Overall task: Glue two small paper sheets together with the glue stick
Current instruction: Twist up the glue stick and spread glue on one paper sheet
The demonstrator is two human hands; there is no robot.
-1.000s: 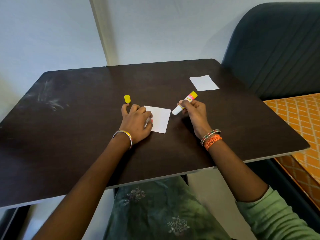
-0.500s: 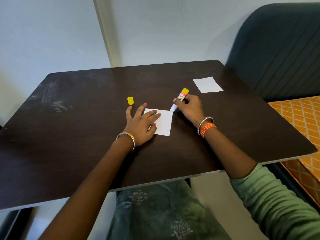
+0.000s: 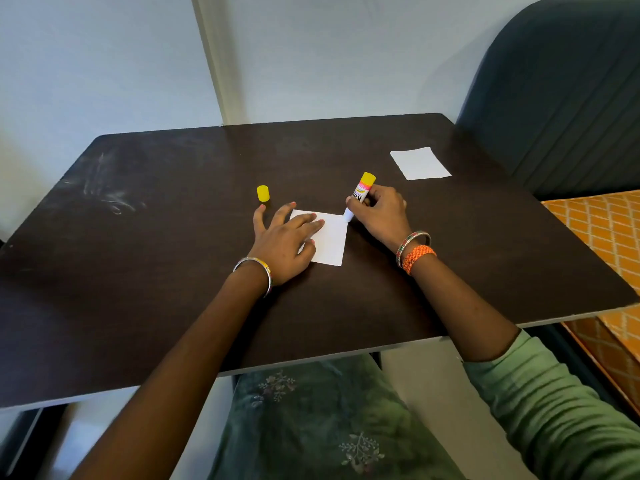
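A small white paper sheet (image 3: 330,242) lies on the dark table (image 3: 173,271) in front of me. My left hand (image 3: 284,242) lies flat on its left part, fingers spread, pinning it down. My right hand (image 3: 379,213) grips the uncapped glue stick (image 3: 358,195), yellow at the top end, tilted with its white tip touching the sheet's far right corner. A second white sheet (image 3: 419,163) lies apart at the far right of the table. The yellow cap (image 3: 263,193) stands just beyond my left fingertips.
A dark padded chair back (image 3: 561,98) rises at the table's right. An orange patterned cushion (image 3: 609,237) lies beside the right edge. A wall runs close behind the far edge. Chalky scuffs (image 3: 110,199) mark the table's left part.
My right hand brought the glue stick down from the air to the sheet's far right corner. My left hand went from curled to flat with fingers spread on the sheet.
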